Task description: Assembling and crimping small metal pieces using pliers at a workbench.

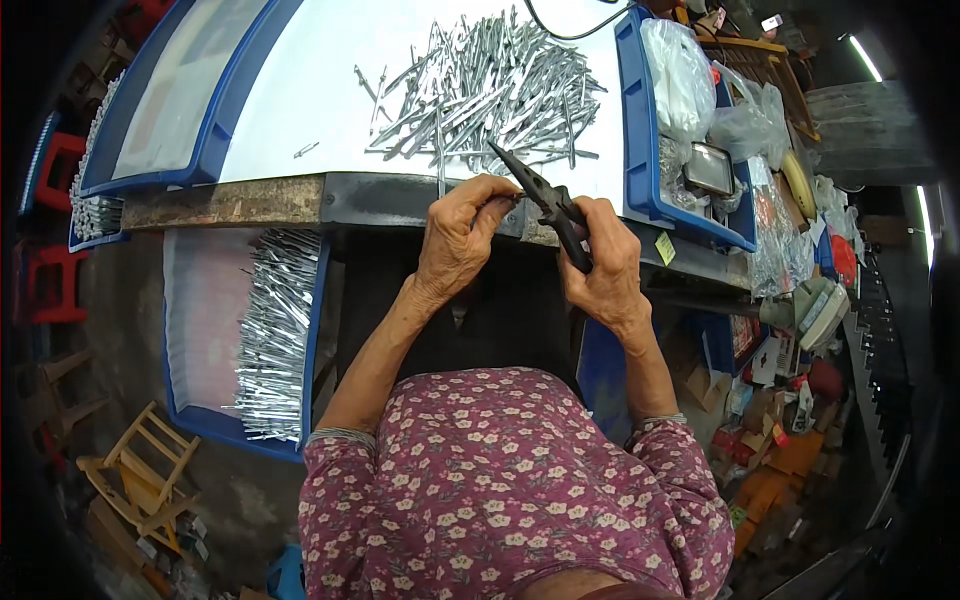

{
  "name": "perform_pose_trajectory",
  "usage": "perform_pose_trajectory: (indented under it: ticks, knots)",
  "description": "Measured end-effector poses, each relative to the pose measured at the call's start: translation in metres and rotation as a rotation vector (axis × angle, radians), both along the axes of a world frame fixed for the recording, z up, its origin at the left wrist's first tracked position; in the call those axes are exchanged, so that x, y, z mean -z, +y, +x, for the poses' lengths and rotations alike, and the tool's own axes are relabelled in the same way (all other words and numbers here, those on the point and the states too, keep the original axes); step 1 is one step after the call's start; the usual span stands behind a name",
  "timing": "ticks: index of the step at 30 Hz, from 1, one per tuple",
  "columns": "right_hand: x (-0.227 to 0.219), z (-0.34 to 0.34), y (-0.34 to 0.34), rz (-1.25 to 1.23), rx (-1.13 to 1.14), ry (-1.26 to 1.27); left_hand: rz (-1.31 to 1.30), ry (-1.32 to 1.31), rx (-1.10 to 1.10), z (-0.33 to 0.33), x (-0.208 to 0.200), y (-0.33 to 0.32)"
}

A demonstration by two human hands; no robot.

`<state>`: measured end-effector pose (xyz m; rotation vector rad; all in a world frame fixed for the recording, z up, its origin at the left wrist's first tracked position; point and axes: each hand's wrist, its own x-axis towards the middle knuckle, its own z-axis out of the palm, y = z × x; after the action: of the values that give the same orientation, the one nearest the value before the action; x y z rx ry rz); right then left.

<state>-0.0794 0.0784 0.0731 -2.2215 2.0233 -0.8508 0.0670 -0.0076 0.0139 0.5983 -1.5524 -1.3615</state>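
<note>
My right hand (610,262) is wrapped round the dark handles of long-nose pliers (538,190), whose tips point up and left. Close beside the jaws, my left hand (460,228) is closed in a pinch; a small bit shows at its fingertips, too little to name. A thin metal rod (440,150) runs up from behind the left knuckles over the table edge, and I cannot tell whether that hand grips it. Just beyond both hands, a heap of thin silvery metal rods (490,85) is spread on the white tabletop (290,110).
A blue tray (215,130) sits at the table's left. Below it, another blue bin (175,330) holds many metal rods (275,340). On the right, a blue tray (640,130) carries plastic bags (680,75) and a metal tin (708,168). A wooden folding stool (145,475) stands lower left.
</note>
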Motion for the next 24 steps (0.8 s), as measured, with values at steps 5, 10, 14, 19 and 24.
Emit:
perform_pose_trajectory:
  ticks: [5, 10, 14, 19, 24]
  knots:
    - [-0.002, 0.002, -0.002, -0.001, 0.007, 0.001, 0.008, -0.022, 0.010, 0.001, 0.002, 0.001]
    - [-0.005, 0.001, -0.005, -0.010, -0.007, 0.062, 0.005, -0.008, 0.014, 0.001, -0.001, 0.000]
    - [-0.007, 0.001, -0.004, 0.001, 0.001, 0.092, -0.013, 0.010, 0.009, 0.000, 0.003, -0.001]
    - [-0.031, 0.016, -0.003, -0.282, 0.074, -0.051, -0.019, 0.011, 0.019, 0.001, 0.008, -0.002]
    - [-0.003, -0.003, -0.002, 0.059, 0.026, 0.174, -0.021, 0.049, 0.040, -0.005, 0.004, -0.004]
